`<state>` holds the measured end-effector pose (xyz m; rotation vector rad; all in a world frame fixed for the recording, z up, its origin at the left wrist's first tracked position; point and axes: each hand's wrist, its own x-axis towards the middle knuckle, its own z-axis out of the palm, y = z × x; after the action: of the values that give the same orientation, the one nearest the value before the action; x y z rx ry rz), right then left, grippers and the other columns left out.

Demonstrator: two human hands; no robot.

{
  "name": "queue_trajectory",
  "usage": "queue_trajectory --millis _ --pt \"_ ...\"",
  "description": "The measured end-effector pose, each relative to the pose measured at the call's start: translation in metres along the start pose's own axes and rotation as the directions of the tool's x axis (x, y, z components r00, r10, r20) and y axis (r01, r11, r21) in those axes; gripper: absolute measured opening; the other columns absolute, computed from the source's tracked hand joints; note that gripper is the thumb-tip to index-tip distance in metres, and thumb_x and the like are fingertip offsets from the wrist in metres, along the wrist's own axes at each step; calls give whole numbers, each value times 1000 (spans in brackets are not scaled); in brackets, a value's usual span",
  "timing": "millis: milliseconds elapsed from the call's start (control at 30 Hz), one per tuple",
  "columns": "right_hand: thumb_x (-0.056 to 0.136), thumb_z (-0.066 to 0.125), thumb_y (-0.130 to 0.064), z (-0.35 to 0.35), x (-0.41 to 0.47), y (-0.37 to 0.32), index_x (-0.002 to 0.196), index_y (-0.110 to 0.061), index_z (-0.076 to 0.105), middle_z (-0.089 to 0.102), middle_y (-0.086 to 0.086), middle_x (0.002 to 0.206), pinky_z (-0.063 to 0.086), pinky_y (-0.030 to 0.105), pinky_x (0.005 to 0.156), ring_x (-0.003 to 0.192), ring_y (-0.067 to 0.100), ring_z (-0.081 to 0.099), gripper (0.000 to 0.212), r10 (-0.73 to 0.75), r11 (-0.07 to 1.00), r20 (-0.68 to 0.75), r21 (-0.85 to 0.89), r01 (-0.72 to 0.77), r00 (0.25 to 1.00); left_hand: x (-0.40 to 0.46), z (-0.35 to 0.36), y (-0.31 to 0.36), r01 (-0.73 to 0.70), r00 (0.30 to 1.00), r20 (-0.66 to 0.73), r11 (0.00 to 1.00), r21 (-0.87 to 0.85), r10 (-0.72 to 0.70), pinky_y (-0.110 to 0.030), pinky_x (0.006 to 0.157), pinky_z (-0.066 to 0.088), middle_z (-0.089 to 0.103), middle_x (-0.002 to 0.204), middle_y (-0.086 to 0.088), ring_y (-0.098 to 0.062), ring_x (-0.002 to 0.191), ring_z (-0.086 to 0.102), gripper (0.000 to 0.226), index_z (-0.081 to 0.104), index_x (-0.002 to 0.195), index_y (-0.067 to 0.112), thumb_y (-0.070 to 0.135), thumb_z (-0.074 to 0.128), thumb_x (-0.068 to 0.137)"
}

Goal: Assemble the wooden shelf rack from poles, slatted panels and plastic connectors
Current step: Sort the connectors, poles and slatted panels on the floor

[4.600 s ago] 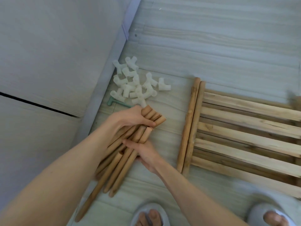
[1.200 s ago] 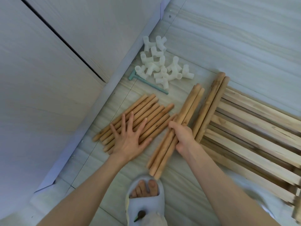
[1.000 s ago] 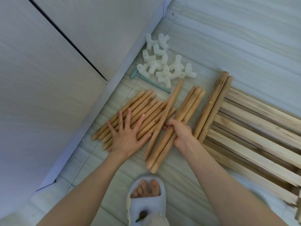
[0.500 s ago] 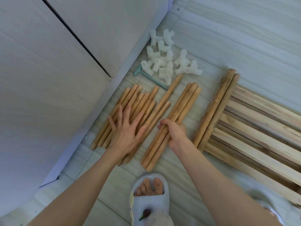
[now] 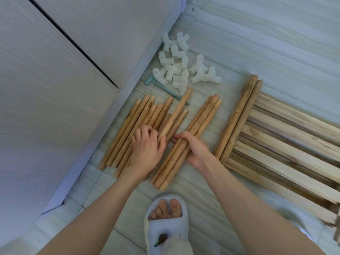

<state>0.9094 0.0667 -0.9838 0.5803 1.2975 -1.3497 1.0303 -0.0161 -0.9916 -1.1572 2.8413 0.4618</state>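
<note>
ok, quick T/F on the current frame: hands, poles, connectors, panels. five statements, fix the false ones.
1. The right hand grips a bundle of poles. True.
2. The left hand holds a connector. False: it rests on the loose poles by the wall.
3. The white connectors lie in a heap beyond the poles. True.
4. A connector is already fitted on a pole. False: none is.
5. The slatted panels lie flat to the right. True.

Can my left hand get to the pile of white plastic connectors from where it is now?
Probably yes: the left hand lies on the poles, and only these low poles lie between it and the connectors.
</note>
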Motion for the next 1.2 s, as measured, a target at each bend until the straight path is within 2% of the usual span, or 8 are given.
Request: queue_trajectory --millis 267,400,500,600,767,933,1100,1200 --pt "78 57 4 -14 -8 -6 85 -3 56 57 11 63 49 29 57 57 19 57 10 -70 997 -265 -4 72 962 -33 8 -1 -116 992 46 991 -68 119 -53 92 38 50 123 -19 -38 121 44 30 49 75 11 38 45 85" --pt "82 60 4 -19 -12 -8 86 -3 57 55 10 65 50 32 61 58 18 55 8 -40 999 -211 -9 39 977 -25 25 13 -95 990 104 994 -48 100 -62 107 19 34 144 -21 -39 138 25 36 58 112 9 36 54 88" --pt "85 62 2 -12 -11 -7 100 -2 56 55 10 69 50 34 63 63 19 55 17 -1 1000 -201 18 5 979 -22 33 5 -95 983 158 995 -17 96 -58 110 -9 2 158 -11 -26 144 -11 54 21 148 32 35 38 97" --pt "86 63 -2 3 -8 -3 114 -3 54 64 14 90 54 43 80 81 25 63 29 20 1000 -184 22 -16 983 -22 31 -12 -89 975 207 996 16 83 -54 111 -14 -19 154 -1 -20 138 -27 54 -4 143 43 33 28 100" --pt "91 44 9 27 -16 10 106 -10 55 58 5 72 54 38 59 57 14 55 27 38 994 -96 -95 -48 995 -12 10 -30 70 973 229 959 -274 -6 -40 109 -22 -6 158 5 -7 138 -23 52 23 145 39 27 27 94" --pt "90 40 8 19 -23 3 81 -9 59 58 4 67 52 32 55 51 10 55 28 9 981 -126 -192 -33 992 -21 19 -10 -207 932 297 978 -39 209 -54 110 -17 -24 152 7 -14 139 -29 56 -7 144 41 56 4 92" --pt "95 44 -4 -8 -38 -27 70 -17 53 57 0 71 57 36 77 59 8 58 29 -251 905 -157 -389 174 955 -27 39 9 -164 953 283 967 197 104 -59 109 -17 -32 149 -2 -25 139 -29 67 -21 142 30 63 3 88" --pt "95 47 -16 -39 -43 -52 82 -15 55 60 1 71 49 12 55 52 8 59 15 -605 686 -216 -630 363 767 -29 40 16 -177 961 247 962 206 123 -66 110 -2 -11 154 -4 -32 142 -11 68 -3 146 23 59 12 90"
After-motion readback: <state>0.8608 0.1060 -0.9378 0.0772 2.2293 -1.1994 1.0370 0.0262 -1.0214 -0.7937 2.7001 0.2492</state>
